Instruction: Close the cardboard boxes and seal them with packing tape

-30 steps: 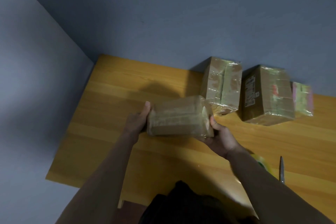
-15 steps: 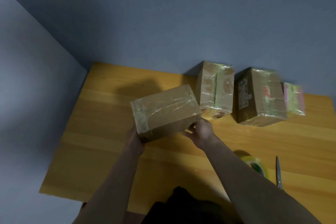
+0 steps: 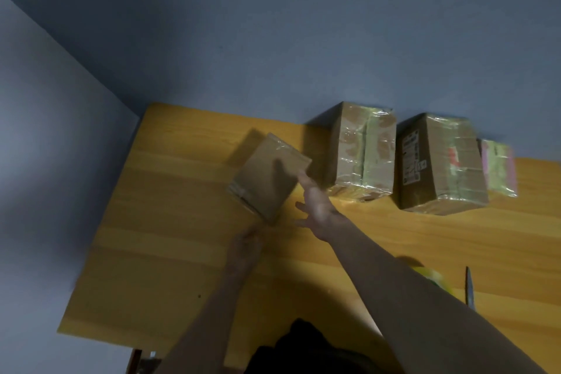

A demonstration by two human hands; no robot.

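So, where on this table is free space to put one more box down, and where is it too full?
Free: the left part of the table, between its left edge and the small box, and the strip in front of the two taped boxes. Crowded: the back right row along the wall, and the near right with tape roll and scissors.

Plain room, likely home or small office packing corner: wooden table (image 3: pixel 170 222) pushed into corner of bare blue-grey walls (image 3: pixel 273 39); taped cardboard boxes (image 3: pixel 364 152) along far edge.
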